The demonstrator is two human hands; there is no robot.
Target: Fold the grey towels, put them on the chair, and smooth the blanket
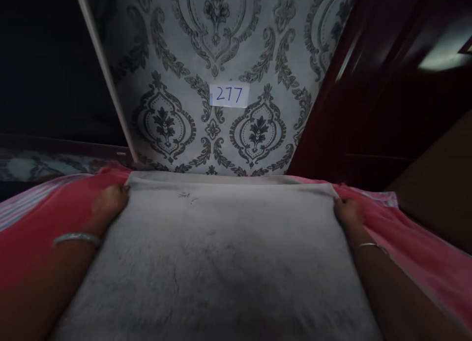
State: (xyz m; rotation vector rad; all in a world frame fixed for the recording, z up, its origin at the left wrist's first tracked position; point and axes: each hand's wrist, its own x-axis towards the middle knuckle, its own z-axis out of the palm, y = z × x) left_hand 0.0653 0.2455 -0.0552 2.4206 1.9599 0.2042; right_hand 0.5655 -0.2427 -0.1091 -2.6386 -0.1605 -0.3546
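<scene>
Pale sheet: the greyish-white sheet (pixel 236 242) fills the lower centre of the frame, broad and four-sided, its top edge nearly straight; whether it is cloth or paper, I cannot tell.
Sheet surface: matt and mottled, with dark smudges toward the middle, thin crooked lines lower left of centre and small dark marks near the top edge; a narrow pale band shows just behind that edge.
Left hand: the left hand (pixel 110 201), left of centre, has its fingers closed on the sheet's upper left corner.
Right hand: the right hand (pixel 348 212), right of centre, pinches the upper right corner, so the sheet spreads between the two.
Wrists: a silvery bangle (pixel 76 238) on the left, a thinner bracelet (pixel 370 245) on the right.
Pink cloth: soft pink fabric (pixel 416 247) at both sides of the sheet, with pale stripes at far left; the sheet and arms cover part of it.
Wallpaper: grey damask wallpaper (pixel 212 129) at upper centre, dark scrolls and medallions.
Number label: a white rectangular label (pixel 229 95) on it, handwritten "277" in blue.
Upper right: a glossy dark-red panel (pixel 368 95).
Upper left: a black panel (pixel 47 65) with a pale slanting strip (pixel 105 70) beside the wallpaper.
</scene>
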